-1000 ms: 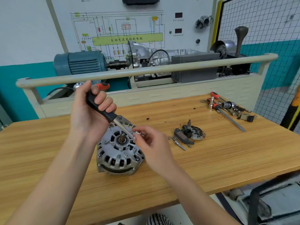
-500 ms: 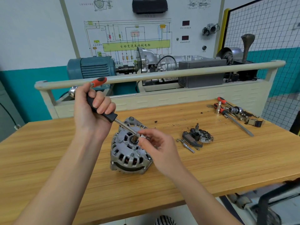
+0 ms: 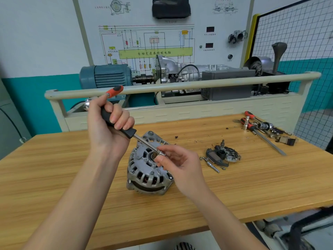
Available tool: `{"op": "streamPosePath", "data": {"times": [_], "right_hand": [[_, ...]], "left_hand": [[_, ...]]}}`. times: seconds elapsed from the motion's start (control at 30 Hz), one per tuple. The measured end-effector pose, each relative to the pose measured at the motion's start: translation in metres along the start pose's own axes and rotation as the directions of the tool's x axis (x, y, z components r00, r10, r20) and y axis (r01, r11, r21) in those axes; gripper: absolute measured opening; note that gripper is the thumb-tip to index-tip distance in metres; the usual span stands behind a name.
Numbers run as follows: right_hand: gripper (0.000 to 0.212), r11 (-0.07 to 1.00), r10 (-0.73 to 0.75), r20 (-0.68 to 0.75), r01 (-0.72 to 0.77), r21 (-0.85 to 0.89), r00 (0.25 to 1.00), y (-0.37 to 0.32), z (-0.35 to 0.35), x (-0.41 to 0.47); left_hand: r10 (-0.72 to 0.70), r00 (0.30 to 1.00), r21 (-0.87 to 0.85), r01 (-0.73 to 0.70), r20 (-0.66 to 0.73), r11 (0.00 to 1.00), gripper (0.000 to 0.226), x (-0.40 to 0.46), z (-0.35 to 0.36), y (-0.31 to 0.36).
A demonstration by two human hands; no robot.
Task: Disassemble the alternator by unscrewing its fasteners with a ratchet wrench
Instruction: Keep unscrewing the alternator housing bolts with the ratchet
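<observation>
A grey alternator (image 3: 144,170) lies on the wooden table (image 3: 252,188), its vented housing and central bearing facing up. My left hand (image 3: 108,127) grips the black and red handle of a ratchet wrench (image 3: 126,131), held slanting down to the right above the alternator. My right hand (image 3: 180,161) pinches the wrench's metal head end between thumb and fingers, just over the alternator's right side. The wrench tip is partly hidden by those fingers.
Removed alternator parts (image 3: 222,154) and loose bolts (image 3: 212,164) lie right of the alternator. More tools and sockets (image 3: 261,129) sit at the far right of the table. A beige rail (image 3: 180,85) and a training rig with a blue motor (image 3: 106,76) stand behind.
Both hands keep the same hold on the wrench over the alternator. My head has shifted, so the whole scene sits further right and lower in view.
</observation>
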State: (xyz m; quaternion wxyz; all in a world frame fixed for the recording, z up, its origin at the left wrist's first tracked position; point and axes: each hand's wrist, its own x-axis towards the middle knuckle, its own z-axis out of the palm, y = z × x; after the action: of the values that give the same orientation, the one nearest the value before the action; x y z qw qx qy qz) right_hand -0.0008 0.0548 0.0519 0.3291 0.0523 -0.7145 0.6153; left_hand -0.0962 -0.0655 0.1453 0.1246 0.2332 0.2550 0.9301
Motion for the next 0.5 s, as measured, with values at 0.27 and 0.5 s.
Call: {"op": "streamPosePath", "data": {"times": [0.27,0.5], "right_hand": [[0.027,0.994,0.106,-0.036,-0.106,0.003,0.994,0.01,0.004,0.0],[0.028,0.991,0.12,-0.088,-0.114,0.069,0.989,0.012,0.008,-0.002]], "left_hand": [[-0.03,0.998,-0.011,0.031,0.058,0.999,0.052,-0.001,-0.009,-0.001],[-0.034,0.997,-0.014,0.035,0.074,0.999,0.047,-0.001,-0.016,-0.003]]}}
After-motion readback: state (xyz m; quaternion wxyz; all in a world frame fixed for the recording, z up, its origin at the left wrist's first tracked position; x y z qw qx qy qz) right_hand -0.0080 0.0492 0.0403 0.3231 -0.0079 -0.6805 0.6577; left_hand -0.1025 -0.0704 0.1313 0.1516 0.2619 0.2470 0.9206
